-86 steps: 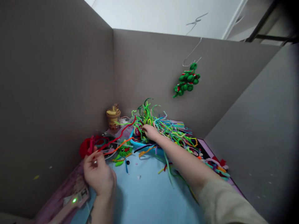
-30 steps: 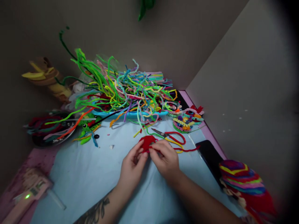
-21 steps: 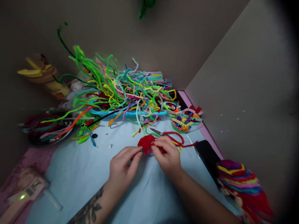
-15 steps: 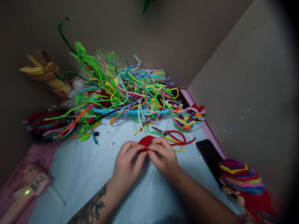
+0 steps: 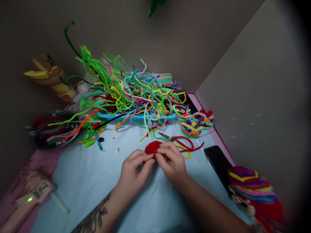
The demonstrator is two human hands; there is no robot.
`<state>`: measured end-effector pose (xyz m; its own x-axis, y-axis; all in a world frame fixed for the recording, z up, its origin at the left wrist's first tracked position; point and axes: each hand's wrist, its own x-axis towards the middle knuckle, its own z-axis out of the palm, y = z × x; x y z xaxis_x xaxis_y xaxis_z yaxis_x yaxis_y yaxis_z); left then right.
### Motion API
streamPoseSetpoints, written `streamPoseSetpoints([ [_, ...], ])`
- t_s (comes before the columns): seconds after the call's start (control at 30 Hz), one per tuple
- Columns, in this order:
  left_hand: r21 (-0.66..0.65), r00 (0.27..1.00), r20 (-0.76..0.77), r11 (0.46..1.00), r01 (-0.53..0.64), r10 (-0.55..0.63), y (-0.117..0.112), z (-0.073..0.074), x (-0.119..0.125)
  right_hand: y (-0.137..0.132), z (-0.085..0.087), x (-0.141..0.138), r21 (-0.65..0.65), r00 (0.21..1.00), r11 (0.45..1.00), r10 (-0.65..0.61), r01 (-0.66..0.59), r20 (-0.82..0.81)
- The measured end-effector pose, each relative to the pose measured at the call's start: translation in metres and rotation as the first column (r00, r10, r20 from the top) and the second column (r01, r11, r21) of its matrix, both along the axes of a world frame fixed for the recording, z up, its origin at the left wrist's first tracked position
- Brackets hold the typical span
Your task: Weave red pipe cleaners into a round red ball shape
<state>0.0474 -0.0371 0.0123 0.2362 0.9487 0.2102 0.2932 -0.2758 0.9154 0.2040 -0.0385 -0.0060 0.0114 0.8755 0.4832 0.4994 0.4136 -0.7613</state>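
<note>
Between my hands is a small red fuzzy piece (image 5: 153, 147), looking like coiled pipe cleaner, held just above the light blue cloth. My left hand (image 5: 136, 170) pinches its near edge between thumb and forefinger. From the other side my right hand (image 5: 172, 159) grips it too, fingertips almost touching those of the left. The fingers cover its lower part. Right behind my right hand lie scissors (image 5: 182, 142) with red and yellow handles, blades slightly apart. A red pipe cleaner (image 5: 198, 146) crosses by their handles.
A blue tray (image 5: 136, 117) heaped with colourful pipe cleaners (image 5: 131, 87) stands at the back. On the left are a black bowl (image 5: 41, 144) and a pink glue gun (image 5: 36, 194) with a green light. A black phone (image 5: 217, 163) and a striped fuzzy piece (image 5: 252, 184) lie right.
The fingertips of both hands have shifted slightly on the red piece, which shows a little more of its rounded top. The whole view has moved slightly.
</note>
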Motion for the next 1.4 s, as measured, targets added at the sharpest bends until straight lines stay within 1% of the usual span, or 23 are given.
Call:
streamPoseSetpoints([
  [0.07, -0.087, 0.998, 0.041, 0.995, 0.048, -0.044, 0.004, 0.000, -0.003, 0.000, 0.002, 0.002, -0.039, 0.999, 0.999, 0.017, -0.018, -0.035],
  [0.17, -0.213, 0.992, 0.114, 0.974, 0.072, -0.048, 0.010, -0.001, -0.006, -0.001, 0.006, 0.003, -0.070, 0.995, 0.994, 0.074, -0.079, -0.074],
  [0.23, -0.255, 0.991, 0.131, 0.965, 0.068, -0.035, 0.012, -0.003, -0.005, -0.002, 0.007, 0.002, -0.074, 0.991, 0.991, 0.102, -0.108, -0.084],
  [0.3, -0.260, 0.993, 0.120, 0.964, 0.045, -0.014, 0.012, -0.004, -0.002, -0.003, 0.008, 0.000, -0.070, 0.990, 0.990, 0.113, -0.119, -0.086],
  [0.4, -0.223, 0.997, 0.066, 0.974, -0.033, 0.049, 0.010, -0.004, 0.002, -0.003, 0.008, -0.003, -0.053, 0.989, 0.991, 0.117, -0.122, -0.094],
  [0.5, -0.175, 0.995, 0.024, 0.980, -0.092, 0.097, 0.008, -0.004, 0.003, -0.002, 0.008, -0.005, -0.083, 0.987, 0.990, 0.104, -0.114, -0.121],
  [0.57, -0.157, 0.996, 0.017, 0.984, -0.087, 0.091, 0.008, -0.003, 0.002, -0.001, 0.008, -0.004, -0.124, 0.985, 0.987, 0.086, -0.105, -0.147],
  [0.63, -0.143, 0.998, 0.008, 0.988, -0.060, 0.062, 0.008, -0.003, 0.000, -0.001, 0.007, -0.002, -0.174, 0.984, 0.981, 0.054, -0.084, -0.170],
  [0.7, -0.101, 0.999, -0.021, 0.994, -0.027, 0.025, 0.007, -0.004, -0.002, -0.001, 0.006, -0.001, -0.216, 0.981, 0.974, 0.029, -0.071, -0.190],
  [0.8, 0.035, 0.994, -0.109, 0.999, -0.001, 0.005, 0.004, -0.005, -0.004, -0.001, 0.004, 0.000, -0.242, 0.975, 0.965, 0.044, -0.098, -0.218],
  [0.87, 0.131, 0.984, -0.175, 0.991, 0.007, 0.016, 0.002, -0.007, -0.004, -0.002, 0.004, 0.000, -0.245, 0.972, 0.961, 0.072, -0.128, -0.226],
  [0.93, 0.180, 0.978, -0.207, 0.984, 0.004, 0.034, 0.001, -0.009, -0.004, -0.002, 0.004, 0.000, -0.242, 0.971, 0.959, 0.093, -0.147, -0.222],
  [1.1, 0.147, 0.979, -0.180, 0.987, -0.070, 0.096, -0.001, -0.011, -0.002, -0.003, 0.006, 0.000, -0.214, 0.972, 0.963, 0.122, -0.165, -0.201],
  [1.2, 0.149, 0.976, -0.191, 0.986, -0.078, 0.106, -0.002, -0.012, -0.001, -0.004, 0.007, -0.002, -0.201, 0.970, 0.966, 0.118, -0.161, -0.210],
  [1.3, 0.162, 0.972, -0.206, 0.984, -0.075, 0.108, -0.003, -0.012, -0.002, -0.005, 0.008, -0.006, -0.185, 0.983, 0.978, 0.061, -0.094, -0.175],
  [1.4, 0.168, 0.969, -0.210, 0.981, -0.096, 0.131, -0.004, -0.011, -0.002, -0.006, 0.007, -0.008, -0.150, 0.991, 0.988, 0.013, -0.034, -0.135],
])
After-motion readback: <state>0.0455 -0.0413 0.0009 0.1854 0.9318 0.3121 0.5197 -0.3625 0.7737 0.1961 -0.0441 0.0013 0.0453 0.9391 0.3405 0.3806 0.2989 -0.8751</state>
